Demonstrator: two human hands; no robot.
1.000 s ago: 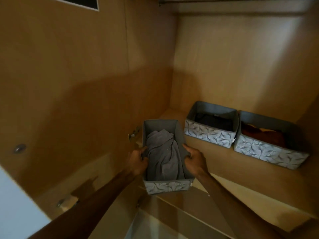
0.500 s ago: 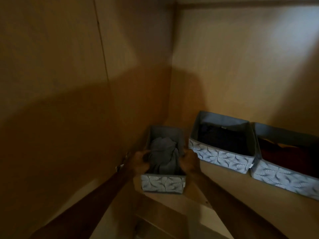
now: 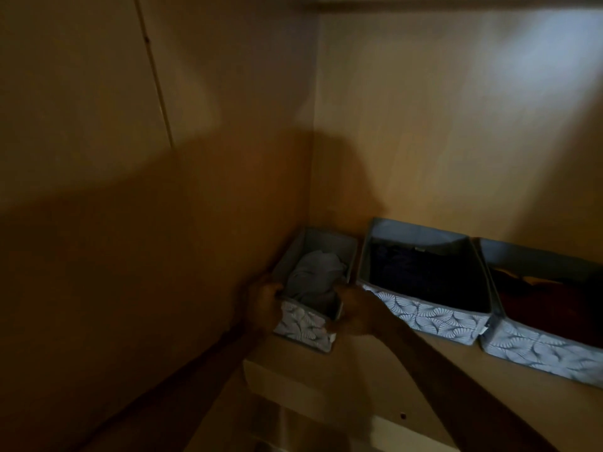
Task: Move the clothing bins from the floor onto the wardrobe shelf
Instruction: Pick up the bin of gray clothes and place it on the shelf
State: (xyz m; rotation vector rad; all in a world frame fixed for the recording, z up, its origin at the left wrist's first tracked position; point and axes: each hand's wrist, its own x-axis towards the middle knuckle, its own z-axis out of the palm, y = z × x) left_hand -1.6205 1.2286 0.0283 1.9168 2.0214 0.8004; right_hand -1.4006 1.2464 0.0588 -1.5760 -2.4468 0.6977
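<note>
A narrow grey fabric bin (image 3: 305, 327) with a leaf-pattern front holds a grey garment (image 3: 315, 277). It sits in the left back corner of the wooden wardrobe shelf (image 3: 463, 363), against the side wall. My left hand (image 3: 262, 300) grips its left wall and my right hand (image 3: 354, 309) grips its right wall, both near the front end. A wider bin (image 3: 424, 313) with dark clothes stands just to the right. A third bin (image 3: 538, 350) with reddish clothes is at the far right.
The wardrobe's side wall (image 3: 163, 207) runs close along the left of the narrow bin, and the back wall (image 3: 440, 125) rises behind all three. The shelf's front edge (image 3: 277, 376) lies just below my hands. The scene is dim.
The narrow bin has slid back along the shelf into the left corner, beside the wider bin. Both hands stayed on its walls, and the camera moved closer.
</note>
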